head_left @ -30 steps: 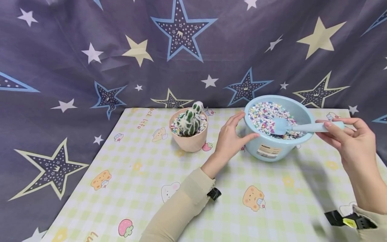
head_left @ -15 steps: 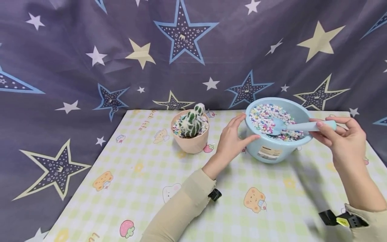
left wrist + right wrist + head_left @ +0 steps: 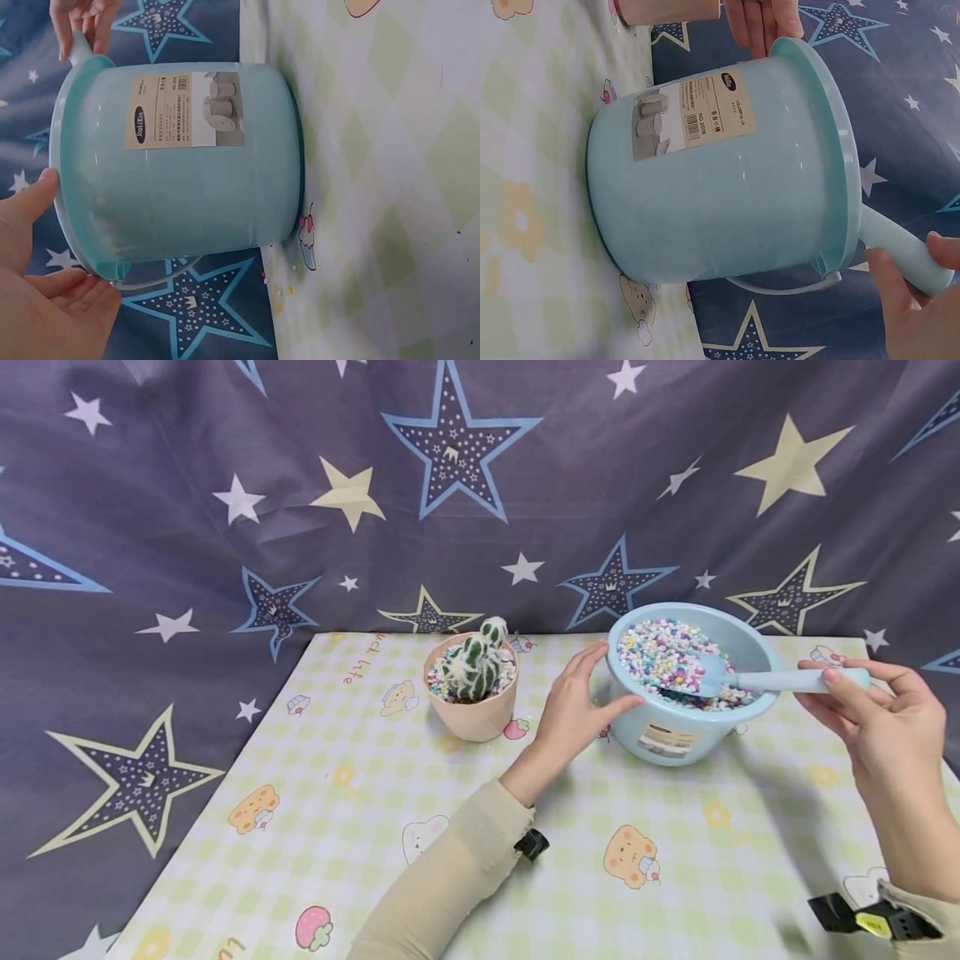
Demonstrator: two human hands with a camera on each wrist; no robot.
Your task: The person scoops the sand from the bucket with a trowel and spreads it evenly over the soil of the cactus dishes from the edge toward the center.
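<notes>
A light blue bucket point(image 3: 660, 731) holds multicoloured pebbles point(image 3: 660, 647). My left hand point(image 3: 570, 706) grips its rim at the left, thumb at the front and fingers farther back; the left wrist view shows the fingers by the bail's joint. In my right hand point(image 3: 888, 718) is the handle of a pale blue toy shovel point(image 3: 787, 681), which passes over the rim on the right. The shovel's blade lies among the pebbles, its lower part hidden by them. From the right wrist view, thumb and fingers pinch the handle point(image 3: 904, 251) outside the bucket.
Left of the bucket stands a peach pot point(image 3: 476, 718) with a cactus point(image 3: 472, 668) set in coloured pebbles. A checked cloth point(image 3: 525, 902) covers the table. Behind it hangs a dark star-patterned curtain point(image 3: 570, 452). The bucket's bail point(image 3: 161, 279) hangs down at the back.
My right hand moved left with the shovel, then back to the right, drawing the blade through the pebbles. My left hand stays on the rim; the bucket and cactus pot keep their places.
</notes>
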